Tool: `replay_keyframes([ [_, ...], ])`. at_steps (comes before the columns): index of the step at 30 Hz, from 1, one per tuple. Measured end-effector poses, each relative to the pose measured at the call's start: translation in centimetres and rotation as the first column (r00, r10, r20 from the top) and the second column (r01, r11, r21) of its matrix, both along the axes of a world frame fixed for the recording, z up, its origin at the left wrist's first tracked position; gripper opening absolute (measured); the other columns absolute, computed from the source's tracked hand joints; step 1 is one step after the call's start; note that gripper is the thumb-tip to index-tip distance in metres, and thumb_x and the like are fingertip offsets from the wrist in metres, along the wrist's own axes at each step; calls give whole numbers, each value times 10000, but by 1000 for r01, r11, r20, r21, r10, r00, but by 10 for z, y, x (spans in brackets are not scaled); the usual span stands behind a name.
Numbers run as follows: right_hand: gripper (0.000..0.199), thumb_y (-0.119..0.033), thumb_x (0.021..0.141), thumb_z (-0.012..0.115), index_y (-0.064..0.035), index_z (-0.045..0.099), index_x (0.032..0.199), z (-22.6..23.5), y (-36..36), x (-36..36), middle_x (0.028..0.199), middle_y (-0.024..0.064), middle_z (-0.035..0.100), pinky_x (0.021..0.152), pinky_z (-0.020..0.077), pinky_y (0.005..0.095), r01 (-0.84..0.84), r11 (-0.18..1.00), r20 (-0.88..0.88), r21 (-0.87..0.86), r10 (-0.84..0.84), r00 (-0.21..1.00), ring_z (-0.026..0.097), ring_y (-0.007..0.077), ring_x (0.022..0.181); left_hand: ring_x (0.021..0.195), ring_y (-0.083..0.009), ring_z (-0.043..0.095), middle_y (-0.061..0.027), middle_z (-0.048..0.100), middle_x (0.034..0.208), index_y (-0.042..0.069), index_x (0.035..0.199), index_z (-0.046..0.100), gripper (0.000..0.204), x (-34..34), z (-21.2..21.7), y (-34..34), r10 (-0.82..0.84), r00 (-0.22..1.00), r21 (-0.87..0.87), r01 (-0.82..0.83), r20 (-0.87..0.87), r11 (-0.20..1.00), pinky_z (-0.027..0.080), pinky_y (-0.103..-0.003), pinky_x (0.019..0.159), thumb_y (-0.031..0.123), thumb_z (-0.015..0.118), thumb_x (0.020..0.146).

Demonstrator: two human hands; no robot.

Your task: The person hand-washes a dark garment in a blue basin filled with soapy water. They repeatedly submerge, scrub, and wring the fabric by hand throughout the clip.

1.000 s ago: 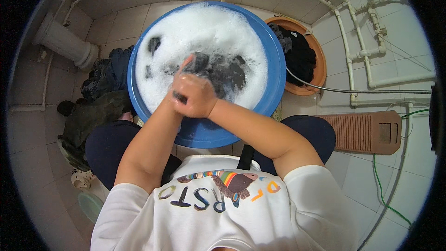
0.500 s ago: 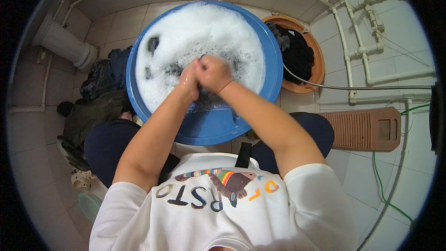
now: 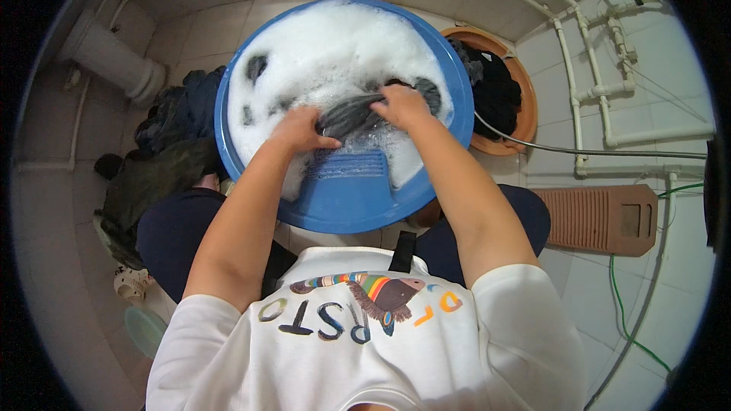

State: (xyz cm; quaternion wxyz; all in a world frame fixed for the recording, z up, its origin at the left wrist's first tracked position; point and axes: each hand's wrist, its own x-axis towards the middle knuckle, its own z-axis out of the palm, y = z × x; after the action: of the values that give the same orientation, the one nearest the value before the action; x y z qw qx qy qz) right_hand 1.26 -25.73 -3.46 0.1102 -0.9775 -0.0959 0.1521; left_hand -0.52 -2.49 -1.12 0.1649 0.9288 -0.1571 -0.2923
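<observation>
A blue basin [image 3: 343, 217] full of white suds stands in front of me, with a ridged washboard [image 3: 346, 165] moulded into its near side. Stretched across the foam between my hands is a wet dark grey garment [image 3: 349, 116]; its exact kind is hidden by folds and suds. My left hand [image 3: 301, 131] grips its left part, thumb pointing right, with the fingers partly in foam. On the right, my right hand [image 3: 402, 106] is closed on the cloth's other end. More dark fabric [image 3: 256, 68] pokes through the foam at the left.
Dark clothes [image 3: 164, 175] lie heaped on the floor at left. Behind right, an orange-brown basin [image 3: 525, 110] holds black clothing [image 3: 499, 95]. A brown washboard [image 3: 598, 219] lies at right, near white pipes [image 3: 575, 91] and a green hose [image 3: 623, 308]. A grey hose [image 3: 594, 146] reaches the blue basin.
My hands were pressed together over the middle of the basin. They have moved apart, spreading the grey garment between them, and the moulded washboard shows more.
</observation>
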Motion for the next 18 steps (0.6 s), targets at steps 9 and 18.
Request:
replay_keyframes([
  [9,580,-447,798,502,-25,433,1190,14,12,-1,1143,168,516,859,414,425,138,987,-99,87,-129,987,528,324,997,927,-324,535,-175,561,996,28,968,586,296,9,8,13,257,923,-250,-187,288,950,413,-363,816,284,526,832],
  [18,358,-279,806,509,-20,556,1049,0,-2,12,1044,159,553,822,422,395,100,980,-45,175,-93,995,539,332,926,1063,-322,451,-157,464,1163,51,1104,494,523,-3,-3,-14,313,785,-491,-13,535,871,375,-375,900,305,693,692],
])
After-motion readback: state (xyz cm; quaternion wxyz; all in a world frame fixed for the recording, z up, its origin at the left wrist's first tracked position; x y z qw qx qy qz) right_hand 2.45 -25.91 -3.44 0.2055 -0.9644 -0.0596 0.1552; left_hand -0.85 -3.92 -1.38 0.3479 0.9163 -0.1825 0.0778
